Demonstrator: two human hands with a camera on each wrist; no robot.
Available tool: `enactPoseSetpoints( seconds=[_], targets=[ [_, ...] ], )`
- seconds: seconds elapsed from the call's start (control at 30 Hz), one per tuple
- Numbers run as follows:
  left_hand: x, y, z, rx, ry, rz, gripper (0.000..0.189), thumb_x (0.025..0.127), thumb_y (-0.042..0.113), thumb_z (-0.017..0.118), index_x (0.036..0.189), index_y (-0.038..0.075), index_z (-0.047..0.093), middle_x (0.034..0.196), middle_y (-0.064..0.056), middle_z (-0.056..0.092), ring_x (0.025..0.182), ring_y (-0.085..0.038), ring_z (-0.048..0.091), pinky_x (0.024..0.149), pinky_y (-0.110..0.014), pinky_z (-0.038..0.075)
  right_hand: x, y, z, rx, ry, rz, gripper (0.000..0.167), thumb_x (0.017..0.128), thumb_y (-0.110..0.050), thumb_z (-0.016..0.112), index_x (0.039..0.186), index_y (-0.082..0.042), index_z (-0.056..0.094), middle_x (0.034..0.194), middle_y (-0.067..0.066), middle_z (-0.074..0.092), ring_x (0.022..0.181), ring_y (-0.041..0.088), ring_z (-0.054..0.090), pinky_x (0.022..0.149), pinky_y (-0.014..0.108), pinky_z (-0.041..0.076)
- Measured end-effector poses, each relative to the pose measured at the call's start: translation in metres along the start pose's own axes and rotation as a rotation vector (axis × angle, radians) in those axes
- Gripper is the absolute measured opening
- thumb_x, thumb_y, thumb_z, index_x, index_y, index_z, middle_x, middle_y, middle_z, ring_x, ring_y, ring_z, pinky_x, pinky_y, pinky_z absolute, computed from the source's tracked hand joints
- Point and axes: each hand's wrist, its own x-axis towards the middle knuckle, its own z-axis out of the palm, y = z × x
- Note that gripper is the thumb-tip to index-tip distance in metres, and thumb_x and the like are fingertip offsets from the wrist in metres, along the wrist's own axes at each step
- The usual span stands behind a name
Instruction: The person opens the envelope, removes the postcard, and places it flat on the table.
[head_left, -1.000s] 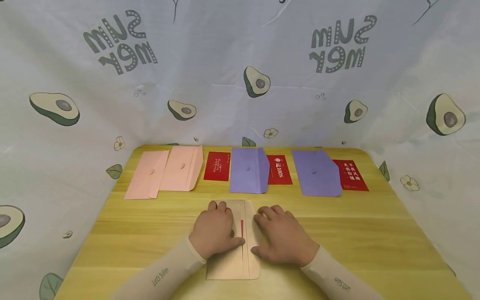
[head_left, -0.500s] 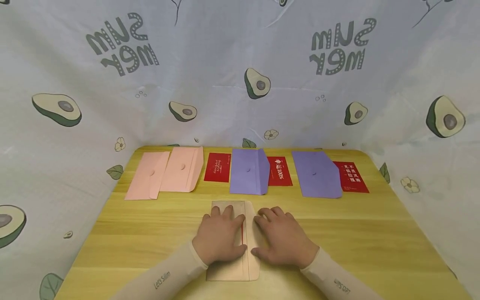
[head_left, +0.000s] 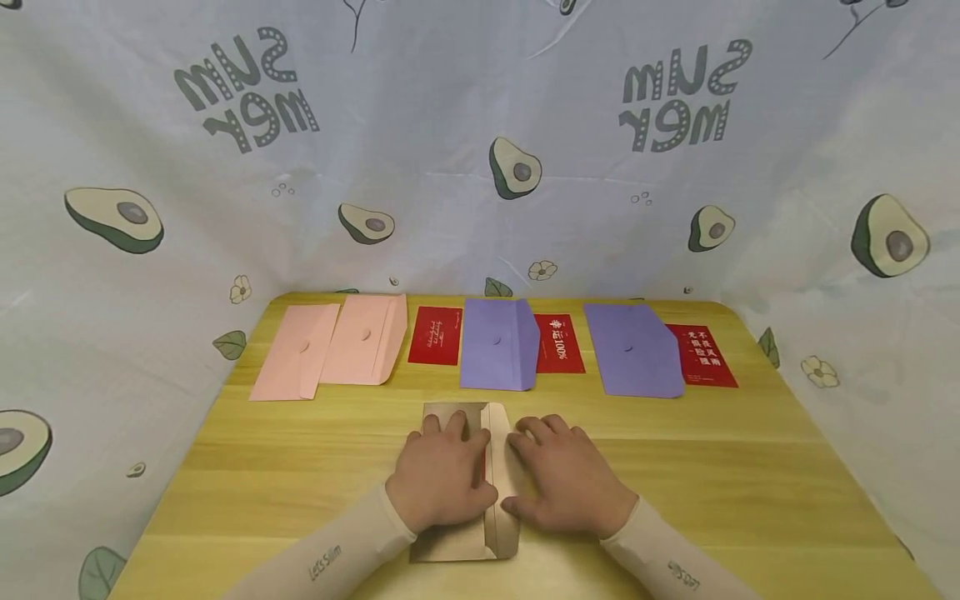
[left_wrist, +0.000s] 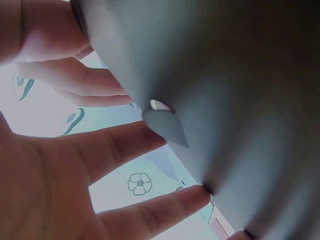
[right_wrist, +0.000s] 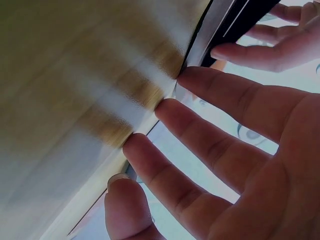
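On my head feed, the nearest envelope [head_left: 450,547] is plain beige, with a red sliver [head_left: 484,468] showing within; farther off, I see two pale pink envelopes [head_left: 360,354], two violet envelopes [head_left: 487,362] and three red cards [head_left: 435,336] printed in white. The tabletop [head_left: 300,458] is yellow with streaked grain; the whitish cloth [head_left: 420,92] carries green-and-cream avocados and grey dotted lettering; the cream sleeves [head_left: 352,533] bear darker lettering.
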Motion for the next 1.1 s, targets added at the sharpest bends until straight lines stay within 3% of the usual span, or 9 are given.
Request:
enactPoseSetpoints(
  seconds=[0.23,0.73,0.93,1.1],
  targets=[
    [0.000,-0.002,-0.001,-0.057,0.009,-0.011,0.054,0.078,0.053,0.068,0.120,0.021,0.068,0.115,-0.013,0.062,0.086,-0.035,0.056,0.050,-0.039,0.047,-0.001,-0.002,-0.002,0.004,0.007,-0.004,0.078,0.076,-0.067,0.079,0.133,-0.015,0.070,0.136,0.005,0.062,0.123,0.030,0.055,0.088,0.054,0.051],
    [0.000,-0.012,-0.006,-0.109,-0.012,0.006,0.072,0.077,0.064,0.074,0.136,0.025,0.063,0.126,-0.016,0.061,0.102,-0.040,0.061,0.063,-0.045,0.058,0.001,-0.001,-0.006,-0.024,-0.007,-0.009,0.074,0.079,-0.068,0.076,0.132,-0.015,0.072,0.136,0.005,0.063,0.123,0.030,0.056,0.090,0.055,0.051],
    [-0.001,-0.013,-0.006,-0.115,-0.030,0.015,0.080,0.076,0.071,0.074,0.140,0.024,0.064,0.128,-0.015,0.062,0.097,-0.038,0.061,0.064,-0.043,0.057,0.003,-0.004,-0.004,-0.007,0.069,-0.014,0.051,0.093,-0.057,0.070,0.120,-0.015,0.078,0.125,0.006,0.067,0.112,0.029,0.060,0.082,0.052,0.053],
    [0.000,-0.014,-0.008,-0.149,-0.050,0.010,0.104,0.063,0.087,0.076,0.144,0.024,0.063,0.133,-0.015,0.061,0.101,-0.038,0.059,0.069,-0.043,0.058,0.010,-0.010,-0.001,-0.029,0.109,0.021,0.040,0.093,-0.055,0.071,0.101,-0.017,0.079,0.115,0.005,0.068,0.100,0.028,0.062,0.076,0.050,0.053]
  ],
)
